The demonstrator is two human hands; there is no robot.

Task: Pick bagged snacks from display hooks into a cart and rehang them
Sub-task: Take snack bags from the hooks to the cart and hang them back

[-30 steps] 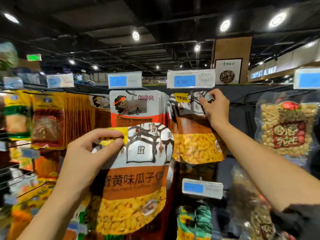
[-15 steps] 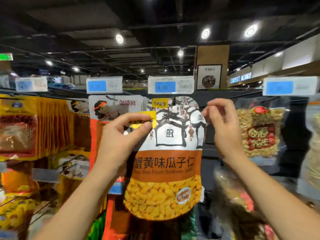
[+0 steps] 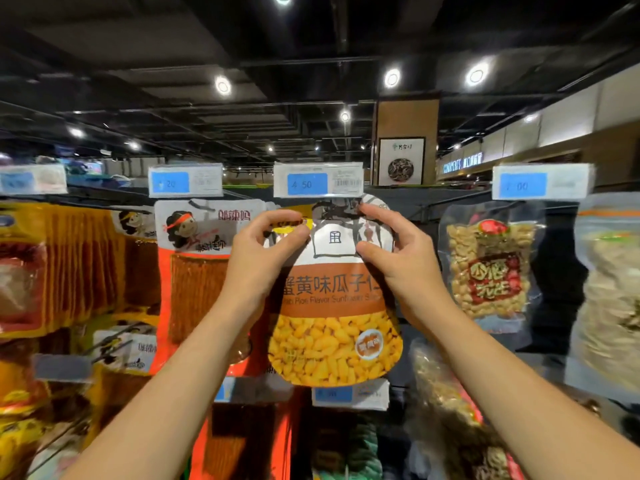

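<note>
both hands, left hand (image 3: 266,251) and right hand (image 3: 394,258), pinched the sunflower seed bag (image 3: 334,306) by its top corners with curled fingers, just under the 4.50 price tag (image 3: 318,179). best to level its hole with the hidden hook, then push straight back.

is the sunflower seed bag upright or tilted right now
Upright: the sunflower seed bag hangs straight under the 4.50 price tag, left hand and right hand pinching its top.

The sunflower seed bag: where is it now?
Centre of the head view, the sunflower seed bag hangs just under the 4.50 price tag, pinched between left hand and right hand.
</note>
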